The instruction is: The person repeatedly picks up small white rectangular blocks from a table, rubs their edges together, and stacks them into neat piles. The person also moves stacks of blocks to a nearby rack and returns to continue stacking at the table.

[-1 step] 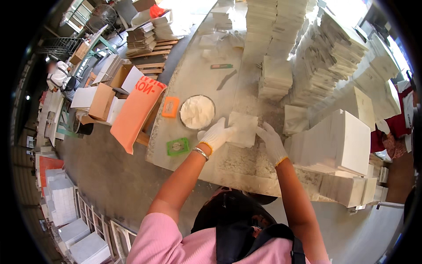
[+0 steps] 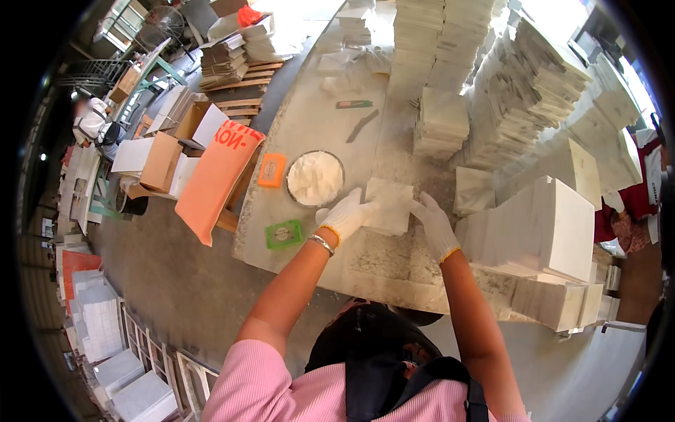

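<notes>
A small stack of white, marble-like square tiles [image 2: 389,205] lies on the table in front of me. My left hand [image 2: 346,215], in a white knitted glove, grips the stack's left edge. On the opposite edge, the fingers of my gloved right hand [image 2: 432,224] press against the tiles. Left of the stack stands a round bowl [image 2: 289,188] of white powder or paste [image 2: 316,177]. Beside it are an orange box [image 2: 272,170] and a green box [image 2: 283,234]. Farther back lie a green-handled cutter [image 2: 354,104] and a thin grey strip [image 2: 362,126].
Tall stacks of white tiles [image 2: 520,98] crowd the right and back of the table [image 2: 309,267]. A large tile block [image 2: 534,232] stands by my right arm. Left of the table are an orange sack [image 2: 219,183], open cartons [image 2: 162,165] and another person [image 2: 95,119].
</notes>
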`<move>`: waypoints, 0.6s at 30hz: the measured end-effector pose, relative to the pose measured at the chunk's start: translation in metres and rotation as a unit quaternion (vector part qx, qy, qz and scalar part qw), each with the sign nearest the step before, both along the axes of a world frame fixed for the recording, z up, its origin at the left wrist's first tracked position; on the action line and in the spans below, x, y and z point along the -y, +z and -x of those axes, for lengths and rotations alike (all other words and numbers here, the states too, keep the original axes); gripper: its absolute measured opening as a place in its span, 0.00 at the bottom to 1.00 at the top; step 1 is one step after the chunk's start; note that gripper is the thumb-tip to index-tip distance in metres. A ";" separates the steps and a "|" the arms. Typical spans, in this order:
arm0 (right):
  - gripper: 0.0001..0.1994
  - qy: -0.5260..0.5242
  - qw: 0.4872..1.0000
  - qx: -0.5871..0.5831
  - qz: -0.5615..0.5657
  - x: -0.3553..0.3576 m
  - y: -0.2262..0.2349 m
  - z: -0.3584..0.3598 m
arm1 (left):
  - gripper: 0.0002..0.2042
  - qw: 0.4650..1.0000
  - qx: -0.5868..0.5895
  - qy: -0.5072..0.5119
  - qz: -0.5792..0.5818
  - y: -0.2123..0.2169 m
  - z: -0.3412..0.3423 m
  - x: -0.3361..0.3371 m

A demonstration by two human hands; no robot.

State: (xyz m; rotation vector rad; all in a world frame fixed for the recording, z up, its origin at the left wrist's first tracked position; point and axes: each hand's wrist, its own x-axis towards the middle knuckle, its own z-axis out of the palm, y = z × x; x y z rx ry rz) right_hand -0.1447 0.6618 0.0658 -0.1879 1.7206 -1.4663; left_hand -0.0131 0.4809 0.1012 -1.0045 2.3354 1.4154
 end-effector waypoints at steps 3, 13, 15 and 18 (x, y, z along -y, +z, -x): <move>0.31 0.028 0.999 0.025 0.032 0.012 -0.026 0.003 | 0.39 0.997 -0.061 -0.007 -0.037 -0.052 -0.004 0.011; 0.24 0.028 0.997 0.047 0.062 0.024 -0.005 -0.004 | 0.36 0.992 -0.104 -0.003 -0.069 -0.060 0.000 0.017; 0.24 0.027 0.996 0.034 0.074 0.024 -0.008 -0.006 | 0.35 0.990 -0.109 0.007 -0.086 -0.065 0.001 0.017; 0.26 0.033 0.996 0.031 0.083 0.026 -0.013 -0.004 | 0.33 0.985 -0.136 0.023 -0.100 -0.067 0.001 0.015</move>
